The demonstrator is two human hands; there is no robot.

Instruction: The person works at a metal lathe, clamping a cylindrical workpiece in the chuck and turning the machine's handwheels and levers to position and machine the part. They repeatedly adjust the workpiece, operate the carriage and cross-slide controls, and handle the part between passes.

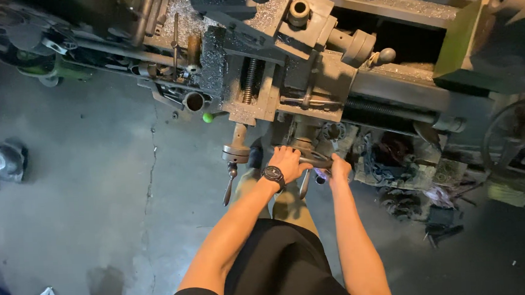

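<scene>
While I stand over the lathe [330, 72], both my hands are on the handwheel [311, 158] at its front, just above the middle of my view. My left hand [288, 163], with a black watch [273, 175] on the wrist, lies closed over the wheel's rim at about nine o'clock of it. My right hand [339, 170] is clamped on the rim at about four o'clock. A crank handle [235, 153] hangs just beside my left hand at nine o'clock. The cracked concrete floor [97, 192] spreads toward eight o'clock, and a heap of metal scraps [408, 176] lies at three o'clock.
</scene>
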